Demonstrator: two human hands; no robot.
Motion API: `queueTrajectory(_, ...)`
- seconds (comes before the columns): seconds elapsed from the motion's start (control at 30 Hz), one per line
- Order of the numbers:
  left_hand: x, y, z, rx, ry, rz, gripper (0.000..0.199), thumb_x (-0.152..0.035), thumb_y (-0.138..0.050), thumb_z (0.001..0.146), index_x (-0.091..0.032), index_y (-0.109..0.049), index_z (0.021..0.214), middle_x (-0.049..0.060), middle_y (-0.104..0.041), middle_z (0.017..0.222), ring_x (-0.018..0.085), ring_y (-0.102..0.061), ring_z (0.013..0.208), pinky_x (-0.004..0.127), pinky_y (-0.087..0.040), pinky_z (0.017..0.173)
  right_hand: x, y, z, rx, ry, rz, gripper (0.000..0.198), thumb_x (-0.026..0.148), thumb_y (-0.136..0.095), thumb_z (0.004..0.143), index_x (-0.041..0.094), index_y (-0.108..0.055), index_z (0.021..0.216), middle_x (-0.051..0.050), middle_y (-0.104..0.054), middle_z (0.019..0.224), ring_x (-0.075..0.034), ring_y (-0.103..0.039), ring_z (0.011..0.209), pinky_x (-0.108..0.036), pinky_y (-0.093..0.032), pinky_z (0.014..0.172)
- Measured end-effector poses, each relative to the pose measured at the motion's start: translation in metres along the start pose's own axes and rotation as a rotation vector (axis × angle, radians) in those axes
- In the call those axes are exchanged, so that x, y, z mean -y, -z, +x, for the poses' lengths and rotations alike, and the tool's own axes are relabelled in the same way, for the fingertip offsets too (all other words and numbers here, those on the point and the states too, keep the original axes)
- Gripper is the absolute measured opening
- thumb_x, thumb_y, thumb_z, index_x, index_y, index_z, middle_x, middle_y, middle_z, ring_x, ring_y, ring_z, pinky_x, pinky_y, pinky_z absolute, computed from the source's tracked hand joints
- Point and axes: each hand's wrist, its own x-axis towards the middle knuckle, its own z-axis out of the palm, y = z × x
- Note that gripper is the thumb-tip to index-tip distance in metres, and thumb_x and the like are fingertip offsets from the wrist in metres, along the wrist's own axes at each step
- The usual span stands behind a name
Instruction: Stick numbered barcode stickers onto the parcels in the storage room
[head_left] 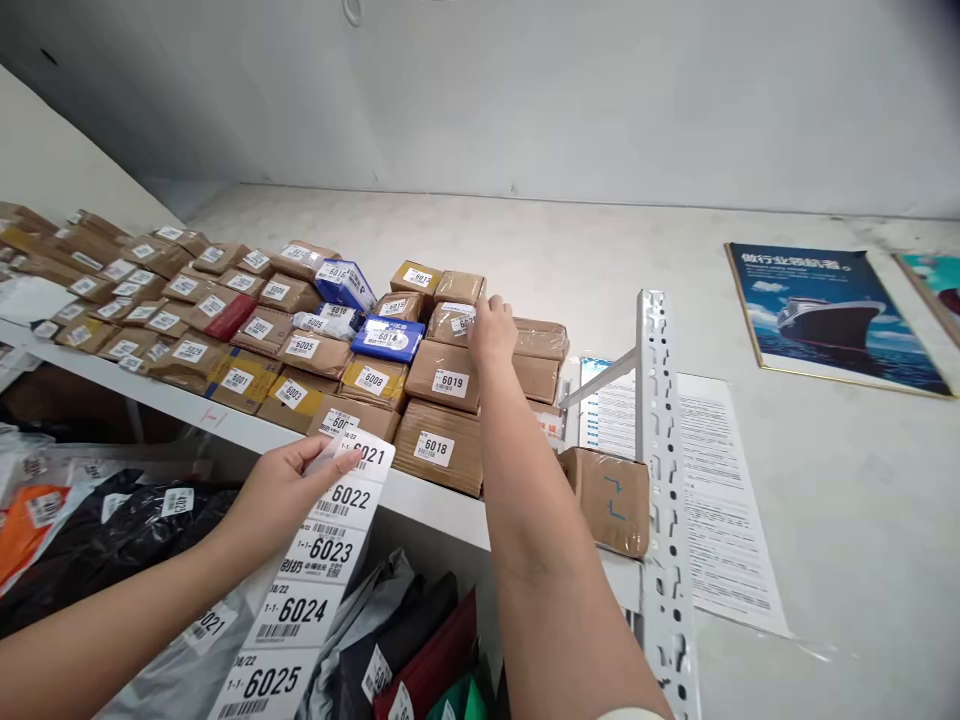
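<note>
My left hand (289, 495) holds a long strip of white number labels (319, 560), thumb over the top one, 6021. Below it the strip runs through 6022 to 6025 and hangs toward the lower edge of the view. My right hand (495, 332) is stretched out to the upper shelf, its fingers curled at the right edge of a white label (461, 324) on the front of a small brown parcel box (450, 330). Its fingertips are partly hidden. Directly below that sits a carton marked 6019 (444, 376), and under it one marked 6018 (437, 445).
Several labelled cartons line the white shelf (300, 436) to the left. An unlabelled carton (609, 500) stands at the right end, beside a perforated metal post (660, 500). Bagged parcels (176, 510) fill the shelf below. A ship poster (836, 320) hangs on the wall.
</note>
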Motion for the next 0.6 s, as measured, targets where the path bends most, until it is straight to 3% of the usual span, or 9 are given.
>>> queueTrajectory(0.07, -0.004, -0.001, 0.003, -0.01, -0.044, 0.035, 0.042, -0.06, -0.069, 0.062, -0.019, -0.064, 0.07, 0.002, -0.062, 0.059, 0.016, -0.054, 0.054, 0.023, -0.041, 0.046, -0.003, 0.004, -0.003, 0.057, 0.023, 0.034, 0.026, 0.001, -0.049, 0.079, 0.016, -0.065, 0.094, -0.017, -0.06, 0.108, -0.031, -0.047, 0.105, -0.043, -0.045, 0.078)
queueTrajectory(0.13, -0.009, -0.002, 0.008, -0.006, -0.089, 0.06, 0.043, -0.061, -0.066, 0.065, -0.019, -0.064, 0.072, 0.001, -0.06, 0.059, 0.016, -0.053, 0.054, 0.022, -0.04, 0.046, 0.0, 0.011, -0.013, 0.006, -0.012, 0.058, 0.024, 0.005, -0.048, 0.082, 0.016, -0.064, 0.097, -0.016, -0.06, 0.111, -0.03, -0.047, 0.106, -0.044, -0.045, 0.081)
queueTrajectory(0.2, -0.015, -0.004, 0.013, 0.025, -0.144, 0.062, 0.042, -0.061, -0.064, 0.067, -0.019, -0.063, 0.072, 0.0, -0.057, 0.059, 0.014, -0.05, 0.054, 0.021, -0.038, 0.046, 0.009, 0.023, -0.033, 0.017, -0.026, 0.262, 0.023, 0.017, -0.05, 0.086, 0.016, -0.061, 0.106, -0.013, -0.061, 0.113, -0.026, -0.052, 0.103, -0.041, -0.047, 0.082)
queueTrajectory(0.23, -0.018, -0.005, 0.016, 0.044, -0.17, 0.053, 0.041, -0.06, -0.064, 0.068, -0.019, -0.063, 0.071, -0.001, -0.056, 0.059, 0.014, -0.049, 0.054, 0.021, -0.037, 0.046, 0.016, 0.029, -0.046, 0.109, -0.017, 0.453, 0.025, 0.025, -0.049, 0.088, 0.018, -0.06, 0.109, -0.011, -0.063, 0.111, -0.023, -0.056, 0.098, -0.038, -0.05, 0.079)
queueTrajectory(0.3, -0.024, -0.01, 0.021, 0.069, -0.208, 0.027, 0.039, -0.058, -0.064, 0.068, -0.02, -0.064, 0.072, -0.001, -0.056, 0.061, 0.013, -0.048, 0.055, 0.02, -0.037, 0.047, 0.031, 0.042, -0.076, 0.474, 0.032, 0.907, 0.028, 0.038, -0.05, 0.086, 0.022, -0.062, 0.106, -0.005, -0.067, 0.099, -0.019, -0.062, 0.083, -0.032, -0.052, 0.064)
queueTrajectory(0.37, -0.029, -0.017, 0.024, 0.084, -0.214, -0.002, 0.037, -0.056, -0.065, 0.068, -0.021, -0.068, 0.079, 0.0, -0.06, 0.065, 0.014, -0.05, 0.058, 0.021, -0.038, 0.049, 0.041, 0.05, -0.104, 0.692, 0.051, 1.1, 0.023, 0.038, -0.061, 0.077, 0.022, -0.066, 0.094, -0.003, -0.069, 0.089, -0.017, -0.062, 0.072, -0.028, -0.05, 0.056)
queueTrajectory(0.4, -0.031, -0.022, 0.024, 0.084, -0.202, -0.014, 0.037, -0.054, -0.066, 0.066, -0.021, -0.069, 0.082, 0.001, -0.062, 0.068, 0.015, -0.052, 0.059, 0.022, -0.039, 0.05, 0.044, 0.052, -0.115, 0.695, 0.03, 1.118, 0.02, 0.036, -0.064, 0.073, 0.022, -0.066, 0.088, -0.002, -0.069, 0.084, -0.016, -0.06, 0.067, -0.027, -0.048, 0.053)
queueTrajectory(0.5, -0.035, -0.04, 0.023, 0.04, -0.117, -0.056, 0.037, -0.05, -0.069, 0.061, -0.019, -0.07, 0.083, 0.001, -0.063, 0.067, 0.014, -0.051, 0.056, 0.022, -0.037, 0.048, 0.045, 0.051, -0.136, 0.51, -0.15, 1.116, 0.016, 0.03, -0.069, 0.065, 0.021, -0.064, 0.077, 0.0, -0.064, 0.07, -0.013, -0.054, 0.056, -0.025, -0.043, 0.046)
queueTrajectory(0.6, -0.035, -0.056, 0.022, -0.099, -0.107, -0.022, 0.033, -0.052, -0.063, 0.067, -0.019, -0.062, 0.066, -0.004, -0.052, 0.052, 0.01, -0.04, 0.046, 0.021, -0.029, 0.042, 0.042, 0.048, -0.142, 0.374, -0.339, 1.165, 0.02, 0.033, -0.071, 0.06, 0.021, -0.059, 0.073, 0.001, -0.059, 0.062, -0.013, -0.05, 0.052, -0.026, -0.04, 0.044)
